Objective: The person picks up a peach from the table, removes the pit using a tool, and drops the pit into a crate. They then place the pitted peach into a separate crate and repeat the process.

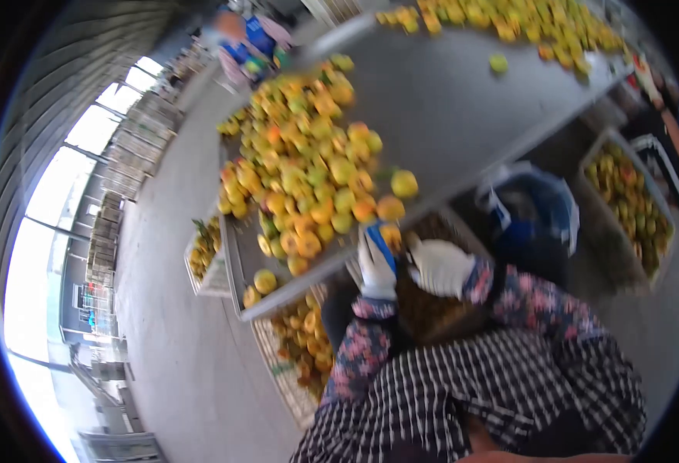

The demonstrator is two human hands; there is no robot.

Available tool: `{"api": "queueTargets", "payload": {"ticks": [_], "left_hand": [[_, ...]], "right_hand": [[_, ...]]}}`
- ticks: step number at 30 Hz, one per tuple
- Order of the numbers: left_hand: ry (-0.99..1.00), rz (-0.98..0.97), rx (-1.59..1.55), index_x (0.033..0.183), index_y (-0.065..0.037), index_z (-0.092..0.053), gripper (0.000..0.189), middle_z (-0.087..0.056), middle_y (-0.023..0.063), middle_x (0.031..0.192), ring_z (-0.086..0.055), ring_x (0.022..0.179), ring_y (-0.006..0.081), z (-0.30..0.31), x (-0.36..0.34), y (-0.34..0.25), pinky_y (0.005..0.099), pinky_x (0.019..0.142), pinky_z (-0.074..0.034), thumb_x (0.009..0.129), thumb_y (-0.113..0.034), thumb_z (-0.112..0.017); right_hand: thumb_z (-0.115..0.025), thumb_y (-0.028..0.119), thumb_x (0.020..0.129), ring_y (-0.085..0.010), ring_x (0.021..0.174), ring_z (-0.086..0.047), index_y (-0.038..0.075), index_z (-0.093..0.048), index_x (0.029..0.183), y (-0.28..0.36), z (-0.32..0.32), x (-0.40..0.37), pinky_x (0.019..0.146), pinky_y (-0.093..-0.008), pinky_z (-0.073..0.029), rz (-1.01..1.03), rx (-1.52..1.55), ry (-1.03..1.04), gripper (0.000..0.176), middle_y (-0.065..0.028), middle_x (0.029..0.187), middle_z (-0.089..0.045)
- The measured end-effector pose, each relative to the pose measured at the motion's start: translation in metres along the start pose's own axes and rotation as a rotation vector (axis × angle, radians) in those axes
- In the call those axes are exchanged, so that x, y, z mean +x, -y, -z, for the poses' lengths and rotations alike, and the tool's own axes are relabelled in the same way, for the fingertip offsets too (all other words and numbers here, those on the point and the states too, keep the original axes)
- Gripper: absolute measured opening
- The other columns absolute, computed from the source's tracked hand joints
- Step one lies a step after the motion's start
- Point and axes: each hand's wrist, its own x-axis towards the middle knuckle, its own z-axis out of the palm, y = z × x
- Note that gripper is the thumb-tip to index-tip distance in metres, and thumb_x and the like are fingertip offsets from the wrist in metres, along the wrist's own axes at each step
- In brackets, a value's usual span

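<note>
My left hand [377,261], in a white and blue glove, is closed at the near edge of the metal table [463,100]. Its fingers are round a yellow-orange fruit [390,235]. Just to the right, my right hand [440,267] in a white glove has its fingertips drawn together beside that fruit; what they hold, if anything, is too small to make out. A heap of yellow and orange fruit [308,170] lies on the table in front of both hands. Below them, partly hidden by my arms, is a crate [432,312] with dark contents.
Crates of fruit stand at the lower left [301,347], beyond the table's left side [202,255] and at the right [629,204]. A blue-lined bucket [536,208] is under the table edge. One person [250,42] is at the far side, another [667,116] at the right.
</note>
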Motion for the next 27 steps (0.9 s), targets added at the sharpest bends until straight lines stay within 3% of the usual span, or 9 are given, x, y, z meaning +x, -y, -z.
{"api": "queueTargets", "payload": {"ticks": [2,4,8,11,16,18,20,25,27], "left_hand": [[0.045,-0.195,0.349,0.109,0.001,-0.057,0.055,-0.062,0.0054,0.098,-0.057,0.086,0.0139,-0.015,-0.002,-0.023,0.0297,0.081,-0.048,0.104,-0.047,-0.033],[0.004,-0.070,0.280,0.105,-0.001,-0.058,0.059,-0.063,0.0080,0.097,-0.060,0.085,0.0181,-0.011,0.002,-0.021,0.0308,0.082,-0.050,0.101,-0.054,-0.033],[0.079,0.069,0.009,0.100,-0.001,-0.058,0.061,-0.064,0.0104,0.094,-0.063,0.084,0.0215,-0.021,0.000,-0.038,0.0323,0.083,-0.051,0.100,-0.057,-0.034],[-0.142,0.105,-0.212,0.099,-0.001,-0.057,0.058,-0.065,0.0116,0.089,-0.064,0.084,0.0231,-0.052,-0.011,-0.051,0.0338,0.082,-0.052,0.101,-0.053,-0.033],[0.176,0.204,0.041,0.101,0.002,-0.057,0.051,-0.066,0.0151,0.091,-0.066,0.087,0.0274,-0.010,0.000,-0.033,0.0373,0.082,-0.053,0.103,-0.045,-0.036],[0.120,0.381,0.034,0.105,0.005,-0.057,0.056,-0.066,0.0170,0.095,-0.066,0.088,0.0284,-0.001,0.007,-0.031,0.0377,0.083,-0.054,0.102,-0.048,-0.037],[0.034,0.429,-0.097,0.108,0.007,-0.056,0.063,-0.066,0.0185,0.097,-0.066,0.087,0.0290,-0.010,0.008,-0.041,0.0378,0.083,-0.055,0.100,-0.053,-0.036],[-0.071,0.176,-0.112,0.108,0.006,-0.060,0.065,-0.066,0.0174,0.098,-0.066,0.083,0.0261,-0.027,0.000,-0.038,0.0354,0.081,-0.055,0.101,-0.054,-0.035],[-0.021,0.051,0.105,0.104,0.005,-0.063,0.061,-0.067,0.0154,0.093,-0.066,0.081,0.0245,-0.026,0.002,-0.036,0.0339,0.078,-0.055,0.102,-0.050,-0.036]], "right_hand": [[-0.057,0.022,0.090,-0.0411,0.069,-0.060,-0.001,-0.051,0.104,0.000,-0.003,0.002,0.062,-0.0470,-0.048,-0.077,0.043,0.023,0.028,-0.0197,0.073,-0.061],[-0.054,0.023,0.094,-0.0418,0.074,-0.060,0.000,-0.052,0.107,-0.015,-0.022,0.004,0.066,-0.0446,-0.049,-0.187,0.196,0.116,0.026,-0.0208,0.078,-0.062],[-0.053,0.023,0.095,-0.0419,0.078,-0.061,-0.001,-0.053,0.108,-0.007,-0.012,0.006,0.070,-0.0444,-0.050,-0.139,0.155,0.146,0.028,-0.0223,0.083,-0.064],[-0.056,0.024,0.090,-0.0430,0.079,-0.062,-0.005,-0.051,0.106,-0.021,-0.028,0.004,0.070,-0.0472,-0.049,-0.062,0.235,0.113,0.033,-0.0247,0.081,-0.063],[-0.054,0.024,0.089,-0.0415,0.073,-0.062,-0.001,-0.052,0.118,0.000,0.002,-0.001,0.067,-0.0497,-0.048,-0.020,0.123,0.179,0.039,-0.0239,0.079,-0.063],[-0.054,0.029,0.090,-0.0430,0.078,-0.062,0.000,-0.052,0.118,-0.008,-0.007,0.001,0.070,-0.0502,-0.049,-0.096,0.184,0.241,0.040,-0.0250,0.085,-0.064],[-0.055,0.031,0.091,-0.0438,0.082,-0.062,0.000,-0.052,0.116,-0.005,-0.001,0.004,0.072,-0.0494,-0.049,-0.082,0.253,0.166,0.041,-0.0254,0.088,-0.065],[-0.057,0.032,0.091,-0.0431,0.083,-0.063,-0.005,-0.052,0.113,0.001,0.005,0.006,0.072,-0.0472,-0.049,-0.168,0.147,0.112,0.043,-0.0256,0.087,-0.065],[-0.057,0.031,0.091,-0.0424,0.083,-0.063,-0.007,-0.051,0.111,-0.008,-0.010,0.003,0.072,-0.0469,-0.049,-0.066,0.203,0.040,0.044,-0.0263,0.086,-0.065]]}}
